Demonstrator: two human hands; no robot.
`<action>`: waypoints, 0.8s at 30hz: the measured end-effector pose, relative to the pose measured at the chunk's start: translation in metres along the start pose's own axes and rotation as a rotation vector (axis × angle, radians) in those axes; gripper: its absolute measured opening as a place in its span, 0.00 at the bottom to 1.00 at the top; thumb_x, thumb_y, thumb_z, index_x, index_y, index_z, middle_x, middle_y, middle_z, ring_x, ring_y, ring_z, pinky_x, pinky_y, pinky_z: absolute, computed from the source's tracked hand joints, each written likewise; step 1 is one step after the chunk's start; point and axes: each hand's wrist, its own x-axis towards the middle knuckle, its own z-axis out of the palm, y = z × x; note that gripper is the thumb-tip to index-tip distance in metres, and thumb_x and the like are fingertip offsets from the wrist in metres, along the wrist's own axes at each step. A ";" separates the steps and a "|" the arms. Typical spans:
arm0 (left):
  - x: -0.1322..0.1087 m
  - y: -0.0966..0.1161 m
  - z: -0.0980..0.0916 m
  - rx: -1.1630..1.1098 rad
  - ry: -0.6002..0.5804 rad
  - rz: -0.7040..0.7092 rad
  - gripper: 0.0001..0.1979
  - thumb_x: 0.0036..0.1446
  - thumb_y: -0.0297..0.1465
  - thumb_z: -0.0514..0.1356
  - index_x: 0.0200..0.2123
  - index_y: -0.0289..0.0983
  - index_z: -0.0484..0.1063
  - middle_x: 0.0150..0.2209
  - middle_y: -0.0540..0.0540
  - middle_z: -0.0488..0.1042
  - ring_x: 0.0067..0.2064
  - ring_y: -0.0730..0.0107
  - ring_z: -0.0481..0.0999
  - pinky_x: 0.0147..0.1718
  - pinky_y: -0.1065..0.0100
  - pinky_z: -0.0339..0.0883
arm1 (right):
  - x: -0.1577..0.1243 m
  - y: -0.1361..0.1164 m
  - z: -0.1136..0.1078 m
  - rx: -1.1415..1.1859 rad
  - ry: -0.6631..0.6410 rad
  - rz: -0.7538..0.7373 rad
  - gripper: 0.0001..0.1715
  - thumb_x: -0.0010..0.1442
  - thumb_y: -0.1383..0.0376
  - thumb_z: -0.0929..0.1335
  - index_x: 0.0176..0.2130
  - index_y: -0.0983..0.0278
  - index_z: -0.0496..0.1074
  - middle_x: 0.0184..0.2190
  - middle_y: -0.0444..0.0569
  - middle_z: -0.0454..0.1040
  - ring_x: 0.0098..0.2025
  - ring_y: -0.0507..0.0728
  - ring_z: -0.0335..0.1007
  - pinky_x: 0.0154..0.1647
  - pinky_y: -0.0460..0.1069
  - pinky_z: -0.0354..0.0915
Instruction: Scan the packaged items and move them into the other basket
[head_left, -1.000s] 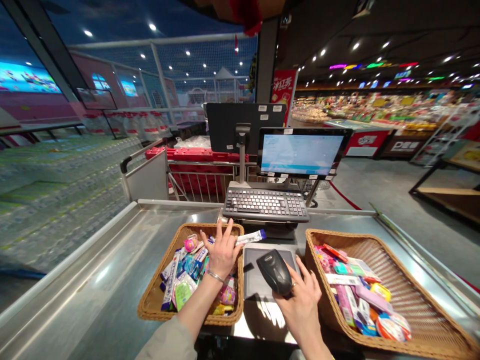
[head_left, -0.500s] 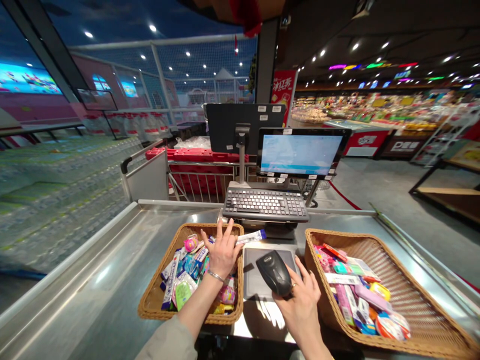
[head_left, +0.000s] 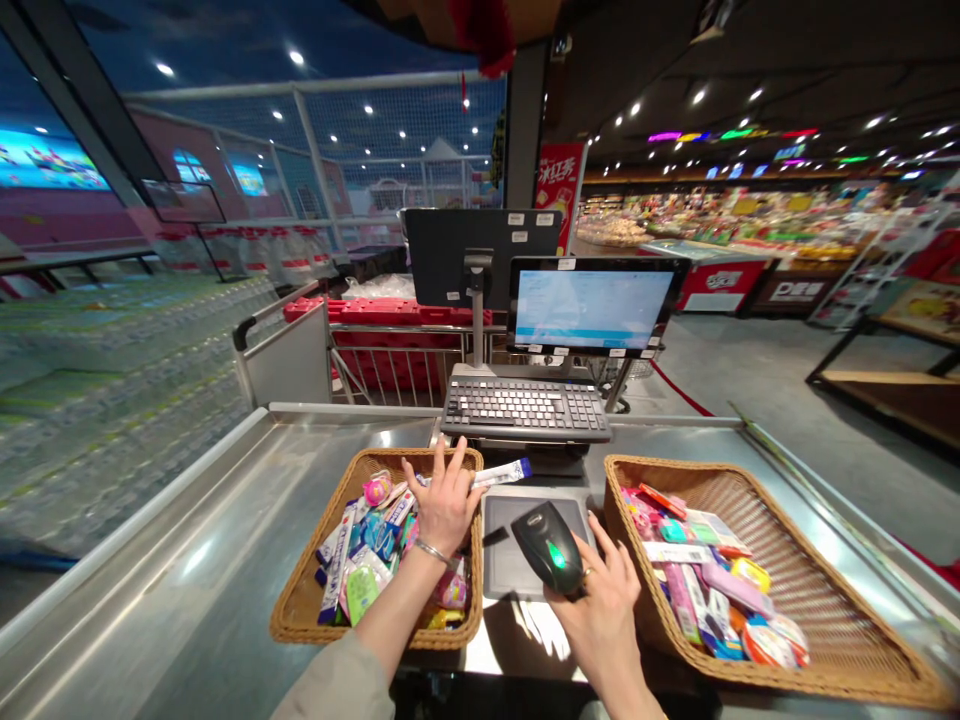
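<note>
**A:** Start at the hands. What's the left hand [head_left: 444, 510] doing?

**B:** It's spread wide, palm down, over the left wicker basket [head_left: 292, 625]. A thin bracelet [head_left: 433, 551] circles the wrist. I can't tell whether the fingertips touch the goods below. Just beside the hand, a white sachet [head_left: 501, 472] lies across the basket's rim.

**A:** And the right hand [head_left: 600, 625]?

**B:** It's curled around the lower end of a black handheld scanner [head_left: 549, 548], whose green light is on. The scanner sits above a dark scan plate [head_left: 536, 565].

**A:** How would that scanner handle?

**B:** It looks light, stiff and smooth-shelled. The rounded body is the natural place to hold it, with the palm underneath.

**A:** And the goods under the left hand?

**B:** A long white-and-blue box [head_left: 334, 565], a green pouch [head_left: 362, 593] and a pink capsule [head_left: 377, 490] stand out. They're probably light and slippery. The box is best pinched along its edges, while the pouch may give if squeezed.

**A:** What's further out?

**B:** A right wicker basket [head_left: 810, 570] holds more packets, including a round foil pack [head_left: 769, 642]. Both baskets sit on a stainless worktop [head_left: 180, 560], with a keyboard [head_left: 525, 408] and a monitor [head_left: 592, 308] beyond.
</note>
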 end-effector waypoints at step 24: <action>0.021 0.030 0.012 -0.083 -0.043 0.084 0.07 0.61 0.35 0.59 0.32 0.40 0.72 0.60 0.42 0.70 0.66 0.45 0.60 0.63 0.31 0.22 | 0.000 0.027 -0.022 -0.041 0.091 0.122 0.21 0.55 0.61 0.66 0.48 0.61 0.71 0.52 0.54 0.74 0.61 0.68 0.60 0.59 0.65 0.53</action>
